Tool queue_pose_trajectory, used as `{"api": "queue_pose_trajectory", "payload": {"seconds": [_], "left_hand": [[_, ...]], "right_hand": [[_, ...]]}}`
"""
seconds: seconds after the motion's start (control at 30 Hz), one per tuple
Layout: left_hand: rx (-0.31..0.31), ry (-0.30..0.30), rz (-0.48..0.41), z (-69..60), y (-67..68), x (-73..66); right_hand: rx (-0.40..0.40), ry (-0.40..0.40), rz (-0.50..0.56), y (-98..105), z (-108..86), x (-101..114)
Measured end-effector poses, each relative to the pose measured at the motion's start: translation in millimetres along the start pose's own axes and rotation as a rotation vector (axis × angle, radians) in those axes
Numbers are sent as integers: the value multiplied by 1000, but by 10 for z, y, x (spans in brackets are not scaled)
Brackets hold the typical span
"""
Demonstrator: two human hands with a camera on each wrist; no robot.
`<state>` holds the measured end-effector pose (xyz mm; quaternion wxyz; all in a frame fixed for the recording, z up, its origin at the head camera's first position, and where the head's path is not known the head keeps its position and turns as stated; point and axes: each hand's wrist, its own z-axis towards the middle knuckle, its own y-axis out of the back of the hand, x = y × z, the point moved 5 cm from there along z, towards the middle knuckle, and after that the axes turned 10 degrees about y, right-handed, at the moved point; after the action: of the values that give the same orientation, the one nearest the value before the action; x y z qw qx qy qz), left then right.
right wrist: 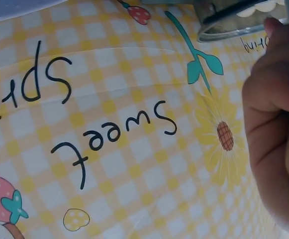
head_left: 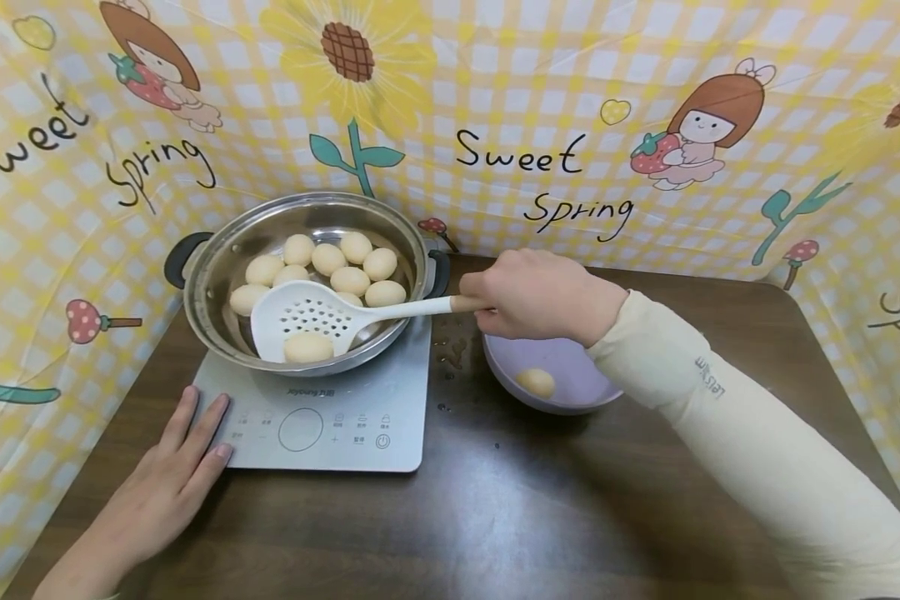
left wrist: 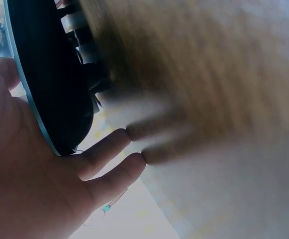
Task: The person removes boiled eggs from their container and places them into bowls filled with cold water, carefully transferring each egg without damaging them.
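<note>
In the head view my right hand grips the wooden-ended handle of a white slotted skimmer. One egg lies in the skimmer's bowl, above the near rim of a steel pot. Several more pale eggs sit inside the pot behind it. My left hand rests at the left front corner of a white induction cooker, fingers extended. The left wrist view shows this hand against the cooker's dark underside. In the right wrist view the right hand is curled round the handle's end.
A lilac bowl with one egg in it stands right of the cooker, partly under my right forearm. Water drops dot the brown table between them. A yellow checked cloth hangs behind and at both sides.
</note>
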<state>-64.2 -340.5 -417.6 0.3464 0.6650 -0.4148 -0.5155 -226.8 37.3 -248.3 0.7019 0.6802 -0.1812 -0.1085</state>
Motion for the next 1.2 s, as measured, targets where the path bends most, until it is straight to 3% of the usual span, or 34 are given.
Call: {"api": "queue_pose_trajectory", "payload": {"seconds": [0.23,0.6,1.2], "left_hand": [[-5,-11,-1,20,21,-25],[-9,-20,3,32,8,-41],[4,-13,-2,27,6,-5]], "right_hand": [[43,-5,160,70,1,-23],[145,-35,316,62,-40,-113],[103,-85,278,215,-300,-162]]}}
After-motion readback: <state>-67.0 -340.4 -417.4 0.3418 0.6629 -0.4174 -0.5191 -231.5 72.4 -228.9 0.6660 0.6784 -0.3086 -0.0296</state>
